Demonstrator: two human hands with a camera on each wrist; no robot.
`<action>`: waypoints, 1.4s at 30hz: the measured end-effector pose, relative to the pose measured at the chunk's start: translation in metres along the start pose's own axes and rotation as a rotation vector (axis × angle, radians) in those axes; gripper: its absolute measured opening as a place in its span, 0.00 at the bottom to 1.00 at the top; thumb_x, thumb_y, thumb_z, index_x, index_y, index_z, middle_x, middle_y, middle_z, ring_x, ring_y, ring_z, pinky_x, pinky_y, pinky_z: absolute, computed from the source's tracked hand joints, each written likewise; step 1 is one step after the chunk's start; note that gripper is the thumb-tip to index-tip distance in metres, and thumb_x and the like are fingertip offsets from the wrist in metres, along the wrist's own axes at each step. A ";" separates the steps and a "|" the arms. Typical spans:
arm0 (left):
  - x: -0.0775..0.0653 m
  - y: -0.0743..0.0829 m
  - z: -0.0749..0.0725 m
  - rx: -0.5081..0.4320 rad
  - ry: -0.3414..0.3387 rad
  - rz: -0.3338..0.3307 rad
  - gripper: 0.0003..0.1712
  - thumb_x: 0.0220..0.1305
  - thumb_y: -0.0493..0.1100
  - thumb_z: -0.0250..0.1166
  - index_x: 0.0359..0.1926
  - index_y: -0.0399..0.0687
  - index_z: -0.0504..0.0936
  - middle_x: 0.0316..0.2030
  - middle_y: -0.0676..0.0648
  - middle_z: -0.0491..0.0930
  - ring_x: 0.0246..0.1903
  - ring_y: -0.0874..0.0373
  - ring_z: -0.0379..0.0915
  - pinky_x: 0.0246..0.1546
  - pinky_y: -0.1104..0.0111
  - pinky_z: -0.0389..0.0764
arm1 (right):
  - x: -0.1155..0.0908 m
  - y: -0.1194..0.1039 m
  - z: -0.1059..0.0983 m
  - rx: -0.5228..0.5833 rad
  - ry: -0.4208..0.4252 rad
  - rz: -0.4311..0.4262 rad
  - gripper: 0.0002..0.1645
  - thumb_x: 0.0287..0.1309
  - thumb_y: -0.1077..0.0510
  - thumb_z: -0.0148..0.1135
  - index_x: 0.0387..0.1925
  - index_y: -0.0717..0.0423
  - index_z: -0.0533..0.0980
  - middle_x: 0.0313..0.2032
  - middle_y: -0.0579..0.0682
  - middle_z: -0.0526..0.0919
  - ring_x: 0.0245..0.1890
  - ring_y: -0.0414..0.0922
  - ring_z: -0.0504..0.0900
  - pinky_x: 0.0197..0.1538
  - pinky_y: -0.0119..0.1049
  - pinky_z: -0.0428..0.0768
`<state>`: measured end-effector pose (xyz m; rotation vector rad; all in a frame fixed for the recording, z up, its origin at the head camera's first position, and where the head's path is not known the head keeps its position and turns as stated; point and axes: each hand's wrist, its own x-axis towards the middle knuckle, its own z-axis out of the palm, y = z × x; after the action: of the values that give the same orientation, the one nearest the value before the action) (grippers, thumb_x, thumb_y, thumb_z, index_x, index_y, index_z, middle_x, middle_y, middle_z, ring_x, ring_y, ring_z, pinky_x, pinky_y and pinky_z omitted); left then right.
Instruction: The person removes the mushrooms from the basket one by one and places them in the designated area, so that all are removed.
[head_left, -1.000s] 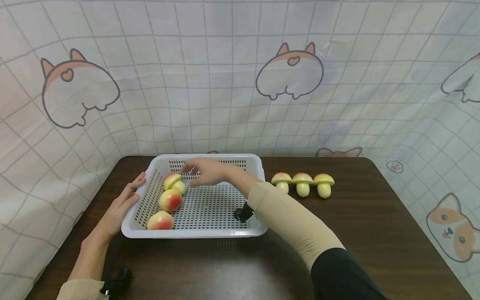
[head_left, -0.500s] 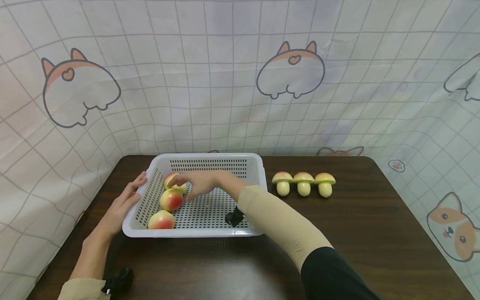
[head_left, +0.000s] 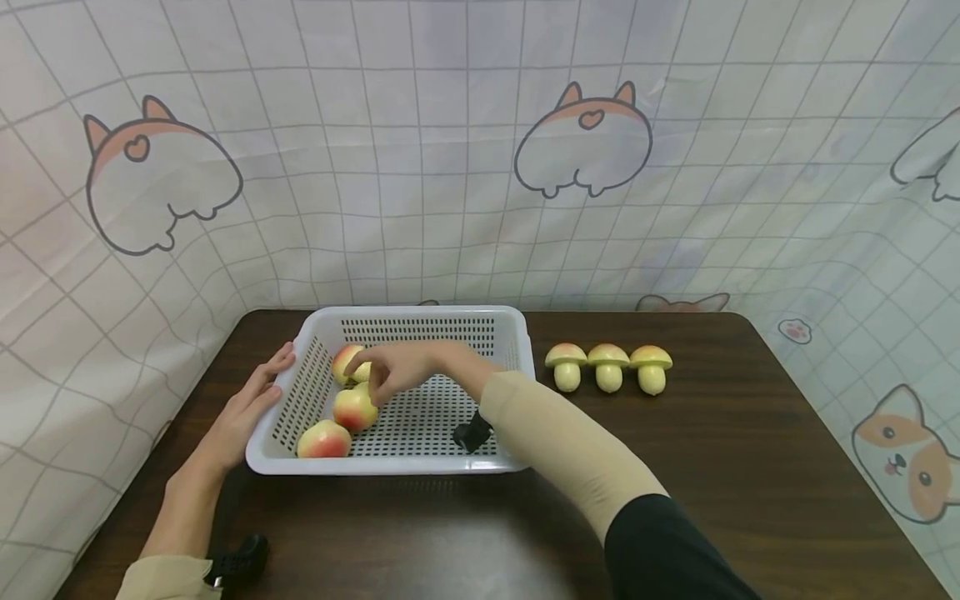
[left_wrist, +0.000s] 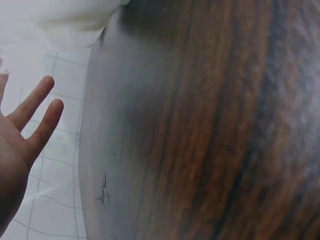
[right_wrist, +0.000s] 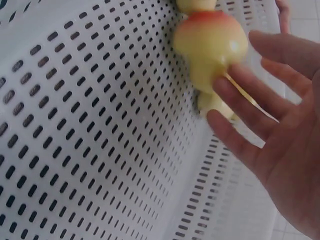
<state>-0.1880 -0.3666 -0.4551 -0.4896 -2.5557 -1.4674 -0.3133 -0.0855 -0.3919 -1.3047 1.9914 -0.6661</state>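
A white perforated plastic basket (head_left: 397, 467) stands on the table's left half. My left hand (head_left: 243, 412) rests against its left side, fingers spread; in the left wrist view those fingers look straight. Inside the basket's left end lie three yellow-red toy mushrooms: a rear one (head_left: 345, 360), a middle one (head_left: 353, 408) and a front one (head_left: 324, 440). My right hand (head_left: 405, 367) reaches in from the right and pinches the middle mushroom. The right wrist view shows this mushroom (right_wrist: 210, 45) between thumb and fingers, its cap tilted up. The hand partly covers the rear mushroom.
Three more toy mushrooms (head_left: 608, 367) stand in a row on the dark wooden table (head_left: 735, 442), right of the basket. A cloth backdrop (head_left: 465, 208) with a grid and dog drawings surrounds the table.
My right hand has moved left and down, and its fingers have closed on the middle mushroom. That mushroom has turned and shifted right. My left hand stays on the basket.
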 end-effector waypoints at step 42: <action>0.000 0.002 -0.001 0.039 -0.012 0.013 0.28 0.82 0.42 0.44 0.78 0.47 0.59 0.81 0.45 0.46 0.62 0.75 0.58 0.48 0.78 0.73 | -0.006 0.009 0.011 -0.029 -0.275 0.002 0.32 0.55 0.60 0.78 0.61 0.49 0.77 0.59 0.45 0.78 0.59 0.39 0.75 0.59 0.31 0.72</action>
<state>-0.1868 -0.3667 -0.4529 -0.5095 -2.5804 -1.4116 -0.3088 -0.0775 -0.4036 -1.3332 1.7844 -0.4323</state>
